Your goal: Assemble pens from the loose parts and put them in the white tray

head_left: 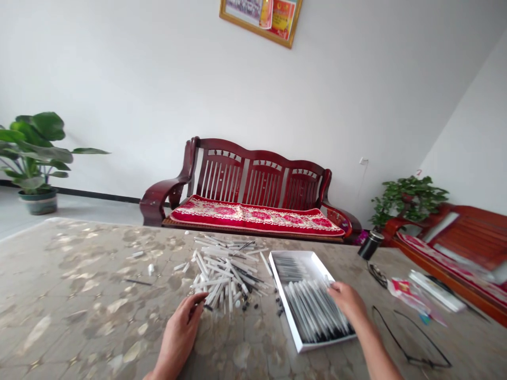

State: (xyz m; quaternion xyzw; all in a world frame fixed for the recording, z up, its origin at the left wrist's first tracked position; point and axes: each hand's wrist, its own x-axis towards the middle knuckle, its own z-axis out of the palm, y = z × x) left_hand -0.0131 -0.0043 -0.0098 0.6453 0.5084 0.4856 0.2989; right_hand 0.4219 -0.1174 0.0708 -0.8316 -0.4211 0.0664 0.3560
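Note:
A heap of white pen barrels and small parts (224, 272) lies on the patterned table (79, 295). My left hand (183, 324) reaches to the heap's near edge, its fingers curled on a dark pen part. A white shallow box (277, 264) holds a row of assembled pens (312, 309). My right hand (348, 301) rests on those pens inside the box, fingers bent down onto them.
A black cable (412, 343) and a red and white packet (404, 293) lie at the right, with a dark cylinder (370, 245) behind. A red wooden bench (253, 203) stands beyond the table. Potted plants stand at left (34, 158) and right (410, 198).

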